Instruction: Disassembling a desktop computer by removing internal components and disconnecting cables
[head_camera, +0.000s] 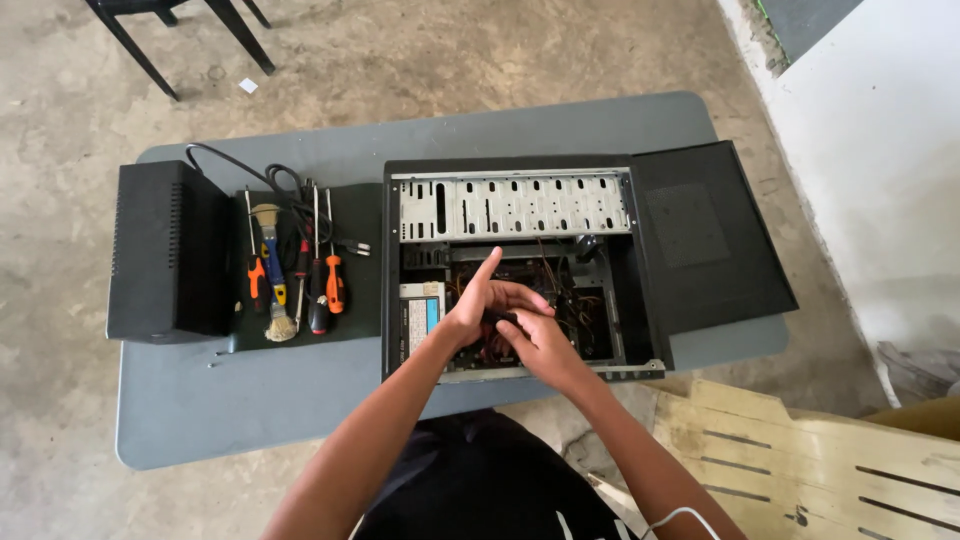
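Note:
An open black computer case (520, 265) lies flat on a grey table (300, 400), showing its metal drive cage, wires and a power supply (420, 315). My left hand (482, 298) and my right hand (535, 335) meet above the case's inside, fingers wrapped together around a small dark object I cannot make out. The left index finger points up and away. Both forearms reach in from the bottom of the view.
The case's black side panel (715, 240) leans at its right. To the left, several screwdrivers and a brush (290, 275) lie on a dark mat, beside a black box (165, 250) with a cable. A wooden pallet (820, 460) sits at lower right; chair legs (180, 40) stand beyond the table.

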